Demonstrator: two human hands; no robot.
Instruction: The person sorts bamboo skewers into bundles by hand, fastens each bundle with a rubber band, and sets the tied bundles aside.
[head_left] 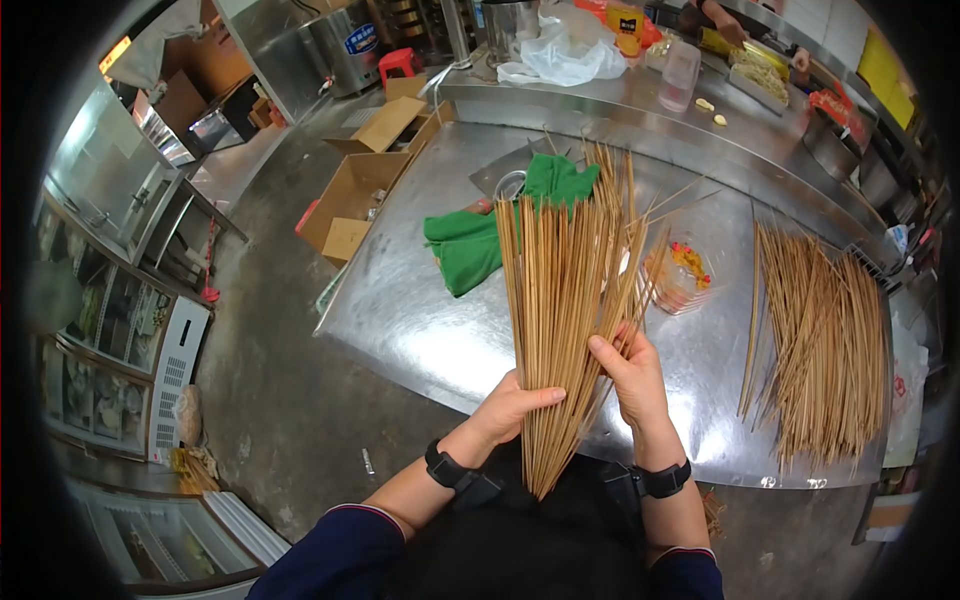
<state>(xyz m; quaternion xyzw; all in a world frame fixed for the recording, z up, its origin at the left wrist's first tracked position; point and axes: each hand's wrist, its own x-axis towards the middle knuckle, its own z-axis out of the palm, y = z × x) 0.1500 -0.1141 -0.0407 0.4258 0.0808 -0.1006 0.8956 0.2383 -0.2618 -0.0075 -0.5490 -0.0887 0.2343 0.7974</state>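
A large fanned bundle of thin bamboo skewers [555, 290] stands out in front of me, its lower ends gathered near my apron. My left hand [510, 405] is wrapped round the lower left of the bundle, thumb across the front. On the right side, my right hand [632, 370] pinches some of the skewers between thumb and fingers. Behind the bundle lies a green cloth [465, 245], partly hidden by it. A clear plastic container [680, 295] with red and orange bits sits just right of the bundle. Farther right, a second pile of skewers [825, 350] lies on the metal table.
The steel table [410, 330] has its near edge before my waist. An open cardboard box [350, 205] stands at its left. On the raised back counter are a white plastic bag [565, 55] and a clear cup [680, 75]. Another person's hand [733, 33] is at the far right.
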